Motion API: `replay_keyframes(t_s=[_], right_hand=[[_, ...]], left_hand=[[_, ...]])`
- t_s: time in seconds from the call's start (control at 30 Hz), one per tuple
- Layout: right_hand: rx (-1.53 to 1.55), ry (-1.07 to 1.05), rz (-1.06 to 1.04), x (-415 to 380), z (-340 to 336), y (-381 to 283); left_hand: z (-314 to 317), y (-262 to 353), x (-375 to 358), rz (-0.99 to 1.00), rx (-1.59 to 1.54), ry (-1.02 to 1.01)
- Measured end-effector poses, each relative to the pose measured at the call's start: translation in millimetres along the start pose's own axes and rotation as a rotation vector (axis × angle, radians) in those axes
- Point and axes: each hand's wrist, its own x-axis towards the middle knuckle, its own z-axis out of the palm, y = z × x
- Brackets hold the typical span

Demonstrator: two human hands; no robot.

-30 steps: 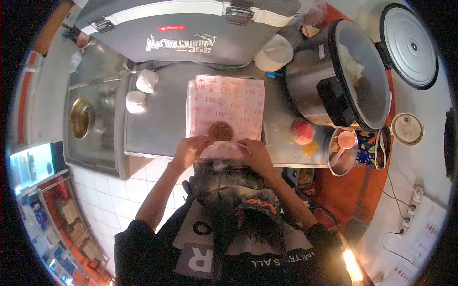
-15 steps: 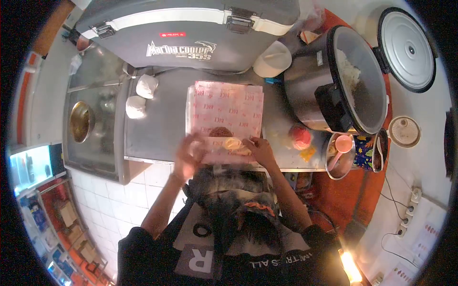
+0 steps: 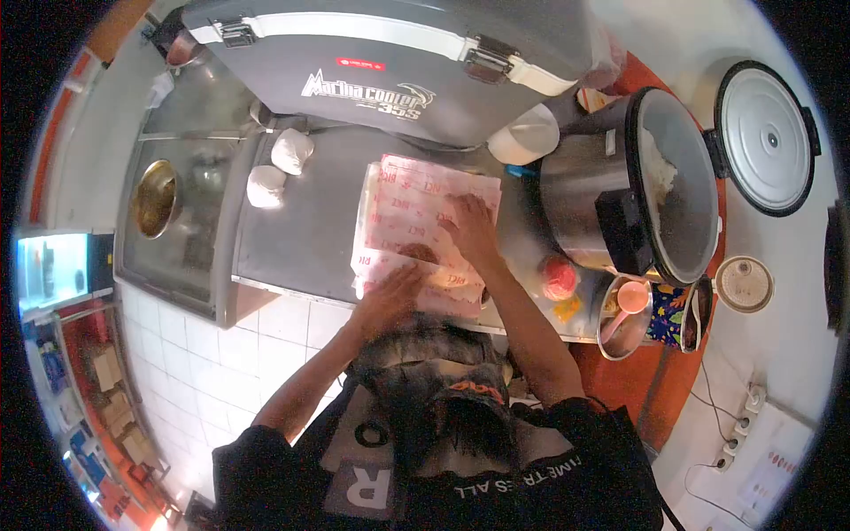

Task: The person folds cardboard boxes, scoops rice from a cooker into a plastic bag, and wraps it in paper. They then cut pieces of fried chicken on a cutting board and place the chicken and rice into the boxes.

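Note:
A stack of white wrapping paper (image 3: 403, 199) with red print lies on the metal counter, its front edge folded back over some food. A round brown piece of food (image 3: 419, 252) shows partly beyond the fold; what lies beneath the paper is hidden. My left hand (image 3: 391, 299) rests on the folded edge, fingers stretched out and holding nothing visible. Farther back, my right hand (image 3: 474, 232) lies spread over the right side of the paper, just beyond the brown food.
Behind the paper stands a grey cooler box (image 3: 372, 53). To the right are an open rice cooker (image 3: 584, 195), a red-topped container (image 3: 559, 279) and a metal bowl (image 3: 611, 341) with a pink scoop (image 3: 631, 299). Two white bundles (image 3: 292, 152) sit back left.
My right hand has moved from the near folded edge to the paper's far right part and spread out. My left hand has come inward onto the fold. The view has shifted and tilted slightly.

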Motion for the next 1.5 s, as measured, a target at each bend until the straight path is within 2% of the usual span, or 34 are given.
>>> replay_keyframes(t_s=[0.03, 0.07, 0.13, 0.17, 0.23, 0.37, 0.43, 0.47, 0.53, 0.57, 0.63, 0.77, 0.83, 0.87, 0.9, 0.97, 1.0, 1.07, 1.17, 1.23, 1.27, 1.33, 1.37, 1.43, 1.5], right_hand=[[0.040, -0.152, 0.069, 4.3, -0.2, 0.0], [0.038, -0.155, 0.058, 9.6, 0.1, 0.8], [0.096, -0.344, 0.224, 14.8, 4.1, 4.6], [0.095, -0.348, 0.218, 11.9, 11.9, 15.0], [0.015, -0.007, -0.093, 1.3, 24.5, 31.9], [-0.001, -0.181, -0.081, -8.9, -32.8, -15.1], [-0.148, -0.241, -0.296, -38.6, -55.6, -39.5], [-0.145, -0.238, -0.288, -53.8, -54.5, -45.2], [-0.270, -0.248, -0.462, -74.8, -49.0, -53.5], [-0.270, -0.247, -0.451, -84.5, -41.3, -53.8], [-0.135, -0.081, -0.376, -94.1, -26.4, -55.1], [-0.105, -0.060, -0.320, -103.5, -9.3, -53.7], [-0.148, -0.118, -0.310, -106.9, -2.2, -48.8], [-0.148, -0.120, -0.303, -110.4, -3.1, -47.6], [-0.140, -0.147, -0.300, -111.9, -3.6, -46.1], [-0.130, -0.173, -0.298, -114.4, -1.1, -46.8], [-0.091, -0.177, -0.276, -115.1, 0.5, -46.8], [-0.058, -0.177, -0.249, -117.4, -2.1, -46.0], [-0.062, -0.106, -0.252, -112.3, -21.8, -57.6], [0.071, -0.199, -0.041, -109.5, -42.2, -72.1], [0.073, -0.202, -0.034, -109.6, -35.8, -76.8], [0.275, -0.026, -0.090, -103.2, -18.0, -86.5], [0.275, -0.020, -0.088, -109.0, -7.4, -79.6], [0.204, -0.212, -0.014, -127.8, 13.9, -67.7], [0.114, -0.198, -0.062, -148.9, 22.4, -43.8]], left_hand=[[0.6, -0.7, 0.3, 0.004, 0.005, -0.004], [2.3, -1.3, 1.0, -0.003, 0.006, 0.004], [6.8, 1.5, -0.2, 0.007, 0.057, 0.025], [5.2, 2.8, 1.1, 0.000, 0.056, 0.028], [3.0, 5.9, 0.4, 0.006, 0.121, 0.023], [3.4, 7.0, 1.9, 0.023, 0.123, 0.068], [-7.7, 12.1, 4.0, 0.010, 0.141, 0.044], [-6.0, 11.0, 2.9, 0.017, 0.143, 0.037], [-2.6, 7.4, 6.6, -0.067, -0.008, -0.098], [-2.2, 8.5, 5.5, -0.058, -0.009, -0.104], [-4.6, 8.4, 3.0, -0.044, 0.039, -0.097], [-25.9, 13.9, -9.9, -0.085, -0.029, -0.056], [-46.2, 24.1, -14.8, 0.235, -0.034, 0.411], [-52.2, 28.0, -8.1, 0.327, -0.033, 0.455], [-55.6, 32.5, 4.1, 0.329, -0.035, 0.452], [-64.4, 39.0, 32.6, 0.162, 0.002, 0.228], [-59.5, 29.9, 40.1, 0.164, 0.003, 0.229], [-32.9, 10.0, 51.3, 0.017, 0.055, 0.130], [-17.3, -12.1, 33.8, -0.004, 0.225, 0.027], [-14.6, -13.4, 26.2, -0.021, 0.175, 0.011], [-14.4, -11.7, 22.9, -0.025, 0.143, -0.004], [-14.3, -8.3, 19.2, -0.024, 0.113, -0.019], [-14.7, -7.6, 17.7, -0.033, 0.065, 0.006], [-11.2, -13.5, 10.1, -0.039, 0.016, 0.026], [0.7, -35.1, -3.8, 0.049, 0.173, 0.026]])
